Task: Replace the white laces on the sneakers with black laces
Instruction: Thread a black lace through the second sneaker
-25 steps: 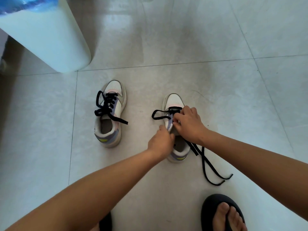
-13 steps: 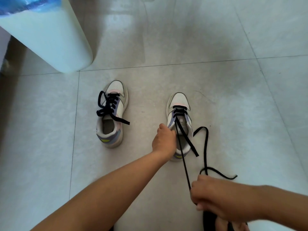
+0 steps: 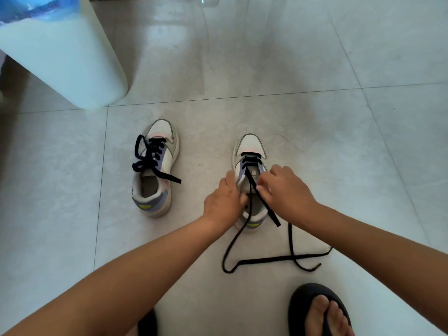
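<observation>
Looking down, we see the tiled floor (image 3: 315,141) with a pale container (image 3: 72,69) standing far left. Our left sneaker (image 3: 155,170), already threaded in black, sits apart from the right sneaker (image 3: 249,151). Our left hand (image 3: 224,202) grips that shoe's side; our right hand (image 3: 286,190) seems to pinch the black lace (image 3: 266,259) near the eyelets, its loose ends trailing beside a dark sandal (image 3: 317,311).

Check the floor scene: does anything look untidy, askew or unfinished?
Yes. The black lace of the right-hand white sneaker trails in loose crossing loops over the grey tiled floor, only its lowest eyelets threaded. The left-hand white sneaker has untied ends.
</observation>
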